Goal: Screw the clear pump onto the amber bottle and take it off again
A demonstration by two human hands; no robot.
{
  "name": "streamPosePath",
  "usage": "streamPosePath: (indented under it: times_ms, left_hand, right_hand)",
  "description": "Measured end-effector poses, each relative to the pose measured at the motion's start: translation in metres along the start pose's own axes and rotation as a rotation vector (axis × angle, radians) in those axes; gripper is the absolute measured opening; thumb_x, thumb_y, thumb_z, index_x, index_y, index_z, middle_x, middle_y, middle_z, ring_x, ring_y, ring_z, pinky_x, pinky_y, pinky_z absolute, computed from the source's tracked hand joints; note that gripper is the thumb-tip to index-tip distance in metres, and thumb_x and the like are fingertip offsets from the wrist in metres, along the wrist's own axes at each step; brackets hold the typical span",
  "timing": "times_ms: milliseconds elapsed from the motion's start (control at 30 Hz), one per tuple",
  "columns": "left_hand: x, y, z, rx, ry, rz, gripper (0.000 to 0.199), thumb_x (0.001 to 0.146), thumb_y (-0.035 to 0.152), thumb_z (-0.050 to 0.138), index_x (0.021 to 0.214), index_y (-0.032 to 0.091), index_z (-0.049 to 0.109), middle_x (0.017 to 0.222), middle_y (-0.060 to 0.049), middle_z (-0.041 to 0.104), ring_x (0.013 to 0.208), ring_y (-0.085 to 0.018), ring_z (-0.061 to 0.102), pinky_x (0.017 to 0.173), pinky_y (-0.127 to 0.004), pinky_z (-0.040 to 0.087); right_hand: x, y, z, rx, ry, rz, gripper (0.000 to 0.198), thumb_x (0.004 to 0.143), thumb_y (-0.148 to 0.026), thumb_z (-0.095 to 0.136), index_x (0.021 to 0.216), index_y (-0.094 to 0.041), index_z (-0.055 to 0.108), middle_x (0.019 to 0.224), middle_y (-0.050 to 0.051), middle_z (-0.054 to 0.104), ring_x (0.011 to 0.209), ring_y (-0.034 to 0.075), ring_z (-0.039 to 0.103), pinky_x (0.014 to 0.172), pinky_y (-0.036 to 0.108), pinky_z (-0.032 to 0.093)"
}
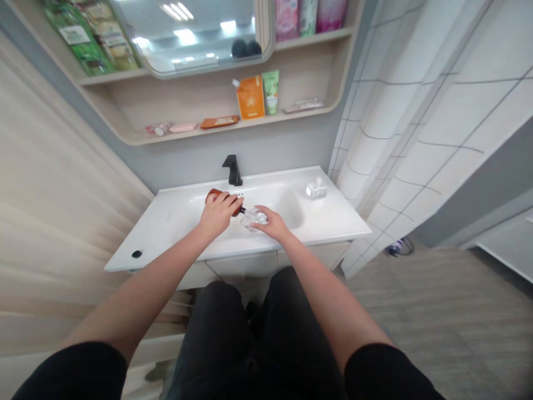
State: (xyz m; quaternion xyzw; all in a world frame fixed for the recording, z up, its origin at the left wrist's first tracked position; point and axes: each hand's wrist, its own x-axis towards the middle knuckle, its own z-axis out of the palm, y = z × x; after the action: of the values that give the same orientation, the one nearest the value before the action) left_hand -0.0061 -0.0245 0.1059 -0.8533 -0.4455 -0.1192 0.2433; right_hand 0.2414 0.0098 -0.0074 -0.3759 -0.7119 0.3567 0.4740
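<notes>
Clerk: Landmark and principal item, please.

Operator: I take the black tap (232,171) as landmark. Item one, brown bottle (213,194): just in front of the tap and slightly left, above the basin (289,205), lying over on its side, dark neck pointing right.

Clerk: Holder?

Operator: My left grip (216,215), closed round the bottle from above.

Clerk: Item two?

Operator: Clear container (251,219), see-through, one. I log it in front of the tap and slightly right, with the bottle's neck at its near-left end. Whether the two touch, I cannot tell from here. My right grip (270,224) is closed on its right side, thumb and fingers apart around it.

Clerk: Contents?

Operator: I cannot make them out; too small and blurred.

Clerk: Remainder of the white worktop (337,216)?

Operator: Clear dispenser (316,190), one, well to the right of the tap. Small black piece (136,254), one, rounded, well to the left of the tap and nearer me, by the front corner.

Clerk: Shelving?

Operator: Above the tap, on the lower shelf: orange pouch (251,98), upright, slightly right of it; green tube (271,91), upright, beside the pouch on its right; brown packet (219,121), lying flat, slightly left of the tap; pink item (184,127), flat, farther left. Higher above the tap, I enter one mirror (200,36).
</notes>
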Motion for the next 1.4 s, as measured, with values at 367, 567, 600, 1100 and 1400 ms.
streamPosePath:
  times_ms: [367,567,600,1100,1400]
  left_hand:
    - [0.005,-0.002,-0.001,0.047,0.025,0.052,0.055,0.105,0.012,0.044,0.156,0.025,0.061,0.151,-0.017,0.070,0.139,-0.038,0.057,0.099,-0.056,0.040]
    - [0.008,-0.002,-0.002,0.029,0.030,0.053,0.060,0.103,0.010,0.046,0.158,0.027,0.060,0.150,-0.017,0.070,0.139,-0.038,0.057,0.101,-0.057,0.040]
    - [0.009,-0.003,-0.003,0.030,0.028,0.060,0.060,0.102,0.010,0.046,0.158,0.027,0.060,0.150,-0.017,0.070,0.139,-0.038,0.057,0.101,-0.057,0.040]
    - [0.019,-0.003,-0.007,0.049,0.022,0.098,0.060,0.102,0.010,0.046,0.156,0.029,0.061,0.149,-0.016,0.070,0.141,-0.038,0.056,0.101,-0.058,0.041]
    - [0.020,-0.003,-0.011,0.027,0.008,0.104,0.060,0.103,0.012,0.045,0.159,0.030,0.059,0.149,-0.017,0.070,0.142,-0.039,0.056,0.104,-0.060,0.042]
  right_hand:
    - [0.001,0.004,0.000,-0.007,0.012,-0.007,0.075,0.080,-0.049,0.094,0.147,-0.026,0.069,0.134,0.008,0.078,0.120,0.031,0.074,0.105,0.043,0.059]
    - [0.001,0.003,0.000,-0.006,0.021,-0.007,0.074,0.080,-0.048,0.094,0.146,-0.028,0.070,0.137,0.007,0.077,0.123,0.031,0.073,0.106,0.044,0.059]
    - [0.001,0.002,-0.001,-0.006,0.022,-0.004,0.074,0.080,-0.047,0.094,0.147,-0.028,0.070,0.138,0.007,0.077,0.123,0.032,0.073,0.106,0.044,0.059]
    - [0.001,0.000,-0.002,-0.012,0.042,0.017,0.074,0.081,-0.050,0.092,0.147,-0.027,0.067,0.141,0.006,0.076,0.124,0.031,0.073,0.107,0.043,0.059]
    - [0.001,0.001,-0.002,0.007,0.044,0.004,0.074,0.081,-0.050,0.092,0.147,-0.028,0.067,0.143,0.006,0.075,0.126,0.032,0.072,0.108,0.045,0.058]
